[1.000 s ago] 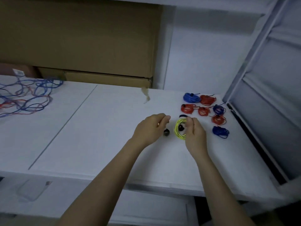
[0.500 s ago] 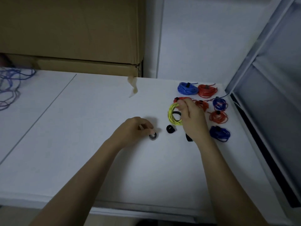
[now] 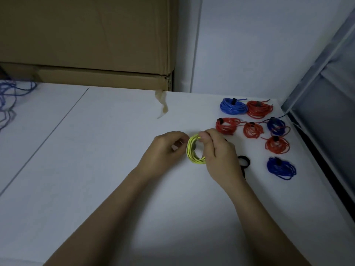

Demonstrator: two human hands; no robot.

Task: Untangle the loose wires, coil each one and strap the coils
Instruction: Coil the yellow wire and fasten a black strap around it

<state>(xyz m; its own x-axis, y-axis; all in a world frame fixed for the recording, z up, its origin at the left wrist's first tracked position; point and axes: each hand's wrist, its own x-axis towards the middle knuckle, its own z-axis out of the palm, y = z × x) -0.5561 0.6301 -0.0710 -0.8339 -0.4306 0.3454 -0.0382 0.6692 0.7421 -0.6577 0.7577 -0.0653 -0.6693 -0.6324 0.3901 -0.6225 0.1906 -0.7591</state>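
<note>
My right hand [image 3: 219, 156] grips a yellow wire coil [image 3: 193, 150] and holds it upright just above the white table [image 3: 107, 169]. My left hand [image 3: 165, 150] is at the coil's left rim with its fingers curled; the small black strap it pinched is hidden inside them. A black strap loop [image 3: 244, 161] lies on the table just right of my right hand. Several strapped red and blue coils lie at the right, among them a blue one [image 3: 281, 167] and a red one [image 3: 277, 144].
A tangle of loose blue and red wires [image 3: 9, 100] lies at the far left edge. Brown cardboard boxes [image 3: 86, 45] stand along the back, with a strip of tape [image 3: 162, 104] hanging from one. A grey metal frame [image 3: 317, 93] borders the table's right side.
My left hand lifted the small black strap off the table and moved right to the coil. My right hand brought the yellow coil down and left, away from the strapped coils.
</note>
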